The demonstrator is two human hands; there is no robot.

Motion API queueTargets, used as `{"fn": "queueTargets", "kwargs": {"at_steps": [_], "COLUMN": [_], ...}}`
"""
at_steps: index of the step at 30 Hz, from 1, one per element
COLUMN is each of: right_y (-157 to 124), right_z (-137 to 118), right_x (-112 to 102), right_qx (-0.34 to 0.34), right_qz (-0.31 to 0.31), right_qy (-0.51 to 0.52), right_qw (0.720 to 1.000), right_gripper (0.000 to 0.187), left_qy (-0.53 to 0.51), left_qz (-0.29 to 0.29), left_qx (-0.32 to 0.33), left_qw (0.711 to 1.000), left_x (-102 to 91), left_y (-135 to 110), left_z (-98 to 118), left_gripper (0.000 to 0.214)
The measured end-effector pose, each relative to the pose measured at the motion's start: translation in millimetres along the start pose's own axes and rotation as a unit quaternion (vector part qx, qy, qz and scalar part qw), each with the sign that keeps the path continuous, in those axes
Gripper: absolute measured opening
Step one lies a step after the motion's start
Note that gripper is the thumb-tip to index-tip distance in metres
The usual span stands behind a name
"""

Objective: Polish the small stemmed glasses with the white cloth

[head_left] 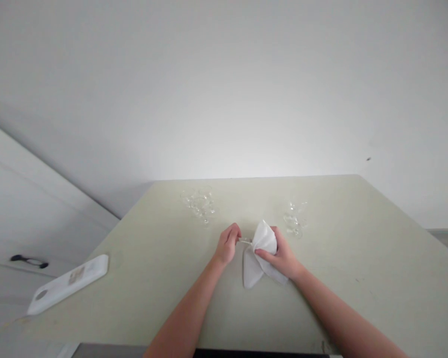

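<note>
My left hand is closed in a pinch on the thin stem of a clear glass, which lies sideways between my hands. My right hand is wrapped round a white cloth that covers the bowl of that glass; the cloth's loose end hangs down to the table. Both hands are held just above the pale green table, near its middle.
A cluster of clear stemmed glasses stands at the back left of the table. More clear glasses stand just right of my right hand. A white flat device lies at the table's left edge. A white cabinet with a dark handle is left.
</note>
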State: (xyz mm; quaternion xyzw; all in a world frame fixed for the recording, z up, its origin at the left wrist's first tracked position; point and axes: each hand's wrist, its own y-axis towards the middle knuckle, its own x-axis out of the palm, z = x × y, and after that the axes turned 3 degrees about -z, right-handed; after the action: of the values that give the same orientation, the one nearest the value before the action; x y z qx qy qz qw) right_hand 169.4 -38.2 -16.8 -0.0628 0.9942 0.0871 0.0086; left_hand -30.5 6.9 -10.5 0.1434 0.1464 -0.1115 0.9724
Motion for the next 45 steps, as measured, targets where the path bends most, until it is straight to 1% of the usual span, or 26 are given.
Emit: {"fn": "queueTargets", "kwargs": {"at_steps": [1,2,6,7,8,10,13,15,17,18,19,21,23,24,25,26,27,30,32,34,37,39,40,41,43,45], "right_y": [0,1,3,3,3,4,3,3,2,2,2,2,2,2,2,3,2,2,1,2,3,4,4,3,2,1], "right_z": [0,0,6,7,7,6,2,0,0,1,3,7,10,10,9,8,6,0,0,4,10,11,10,8,3,-1], "right_x": [0,1,4,5,5,5,4,4,4,4,4,5,5,5,4,3,3,1,1,2,3,3,2,2,1,2], "right_qx": [0.006,0.025,0.138,0.152,0.157,0.143,0.087,0.045,0.023,0.023,0.032,0.076,0.131,0.147,0.147,0.129,0.099,0.004,-0.014,0.003,0.062,0.082,0.074,0.054,0.004,-0.023], "right_qz": [-0.001,0.005,0.033,0.032,0.029,0.027,0.015,-0.011,-0.033,-0.032,-0.02,0.015,0.04,0.044,0.041,0.035,0.026,-0.011,-0.029,-0.015,0.036,0.047,0.04,0.029,-0.002,-0.028], "right_qy": [0.004,0.024,0.146,0.161,0.167,0.156,0.093,0.047,0.024,0.026,0.036,0.074,0.112,0.119,0.114,0.099,0.075,-0.004,-0.019,0.003,0.059,0.08,0.077,0.065,0.025,-0.008], "right_qw": [1.0,0.999,0.979,0.975,0.973,0.977,0.992,0.998,0.999,0.999,0.999,0.994,0.984,0.981,0.982,0.986,0.992,1.0,0.999,1.0,0.996,0.992,0.994,0.996,1.0,0.999], "right_gripper": [0.051,0.048,0.044,0.045,0.046,0.045,0.043,0.046,0.048,0.048,0.046,0.042,0.044,0.046,0.046,0.045,0.044,0.048,0.052,0.048,0.039,0.039,0.039,0.04,0.046,0.053], "left_qy": [-0.007,-0.005,0.056,0.067,0.072,0.06,-0.023,-0.087,-0.122,-0.127,-0.123,-0.083,-0.02,0.006,0.02,0.018,0.002,-0.084,-0.122,-0.12,-0.05,-0.006,-0.001,-0.012,-0.058,-0.103], "left_qz": [-0.007,-0.015,-0.02,-0.025,-0.034,-0.05,-0.033,-0.032,-0.043,-0.045,-0.04,-0.024,-0.02,-0.023,-0.025,-0.025,-0.02,-0.005,-0.006,-0.006,-0.006,-0.013,-0.013,-0.008,0.003,0.007], "left_qx": [-0.008,0.005,0.17,0.193,0.196,0.148,0.0,-0.103,-0.152,-0.147,-0.119,-0.015,0.095,0.129,0.14,0.128,0.096,-0.041,-0.09,-0.067,0.057,0.108,0.103,0.079,0.0,-0.066], "left_qw": [1.0,1.0,0.984,0.979,0.977,0.986,0.999,0.99,0.98,0.98,0.984,0.996,0.995,0.991,0.99,0.991,0.995,0.996,0.988,0.991,0.997,0.994,0.995,0.997,0.998,0.992], "left_x": [-0.4,-1.1,-3.7,-3.8,-3.6,-2.7,-1.0,-0.5,-1.1,-1.6,-2.3,-3.4,-3.5,-3.1,-2.4,-1.5,-0.5,1.7,1.4,-0.3,-3.1,-3.3,-2.8,-2.0,0.1,1.4], "left_y": [1,0,-8,-10,-12,-11,-3,4,7,6,5,-1,-8,-10,-11,-11,-9,-2,1,0,-6,-9,-8,-7,-2,2], "left_z": [0,1,8,10,11,12,5,0,-2,-1,0,5,10,11,11,11,9,5,5,7,12,13,12,11,7,4], "left_gripper": [0.042,0.041,0.035,0.035,0.034,0.036,0.048,0.056,0.06,0.059,0.056,0.047,0.04,0.038,0.038,0.039,0.042,0.048,0.048,0.045,0.039,0.036,0.036,0.037,0.039,0.04]}}
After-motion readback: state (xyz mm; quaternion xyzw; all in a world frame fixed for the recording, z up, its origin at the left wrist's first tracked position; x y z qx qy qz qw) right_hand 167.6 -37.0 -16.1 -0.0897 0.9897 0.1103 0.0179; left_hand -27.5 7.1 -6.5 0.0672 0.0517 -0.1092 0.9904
